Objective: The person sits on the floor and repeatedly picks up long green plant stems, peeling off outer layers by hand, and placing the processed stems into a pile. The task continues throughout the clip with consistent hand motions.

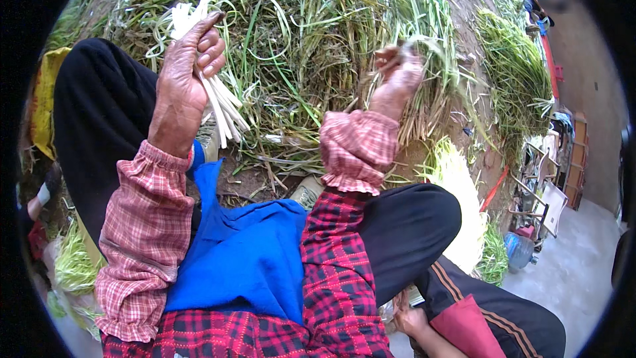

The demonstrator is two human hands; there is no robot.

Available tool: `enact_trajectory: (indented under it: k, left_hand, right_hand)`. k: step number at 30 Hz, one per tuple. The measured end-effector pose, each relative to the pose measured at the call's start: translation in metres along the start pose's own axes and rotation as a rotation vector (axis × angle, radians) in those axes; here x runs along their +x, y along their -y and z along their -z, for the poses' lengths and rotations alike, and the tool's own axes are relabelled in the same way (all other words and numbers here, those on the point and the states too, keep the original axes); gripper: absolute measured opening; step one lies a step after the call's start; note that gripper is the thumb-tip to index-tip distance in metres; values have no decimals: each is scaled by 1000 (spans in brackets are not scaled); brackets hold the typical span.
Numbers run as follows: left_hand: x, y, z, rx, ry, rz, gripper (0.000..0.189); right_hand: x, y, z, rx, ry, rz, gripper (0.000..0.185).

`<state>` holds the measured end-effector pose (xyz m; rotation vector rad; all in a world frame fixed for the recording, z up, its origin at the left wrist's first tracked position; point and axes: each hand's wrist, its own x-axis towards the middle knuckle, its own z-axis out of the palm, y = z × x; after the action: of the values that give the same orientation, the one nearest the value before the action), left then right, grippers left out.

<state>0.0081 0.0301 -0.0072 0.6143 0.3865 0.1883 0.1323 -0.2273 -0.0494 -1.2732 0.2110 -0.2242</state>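
Observation:
My left hand is closed around a small bunch of pale garlic-scape-like stalks. Their straight ends point down below my fist, while thin curled ends loop above it. My right hand is blurred, raised over the right part of a big heap of green and dried stalks and leaves. Some blurred green strands lie against its fingers; whether it grips them is unclear. A blue cloth covers my lap between my knees.
A bright pale-green bundle lies beside my right knee. Close by at lower right are a co-worker's hand and leg. Another green pile, a folding chair and a large plastic bottle are farther right. A yellow sack is at left.

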Motion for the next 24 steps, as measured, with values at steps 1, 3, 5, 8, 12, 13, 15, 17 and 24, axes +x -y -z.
enact_trajectory:
  k: [1, 3, 5, 8, 12, 13, 15, 17, 24]
  left_hand:
    - [0, -1, 1, 17, -19, -9, 6]
    - [1, -1, 2, 0, -10, -21, 5]
    - [0, -1, 2, -4, -47, -14, 4]
    - [-3, -2, -3, 18, -78, -19, 7]
    - [-6, -1, -12, 63, -149, -46, 10]
    - [-6, -2, -12, 67, -150, -44, 10]
    - [-6, 0, -14, 93, -190, -50, 9]
    - [-4, 0, -11, 90, -182, -48, 8]
    - [-1, 1, -11, 39, -104, -36, 8]
  right_hand:
    - [-5, -15, -7, -39, 40, -149, 14]
    - [-21, -41, -18, 1, 184, -215, 15]
    - [-34, -60, -28, -25, 259, -273, 17]
    - [-44, -78, -35, 10, 321, -351, 17]
    - [-52, -81, -41, 22, 410, -373, 17]
    - [-53, -80, -41, 25, 441, -386, 17]
    - [-57, -75, -44, 28, 478, -403, 19]
    - [-59, -73, -46, 21, 534, -408, 21]
    - [-111, -111, -77, -438, 1117, -404, 24]
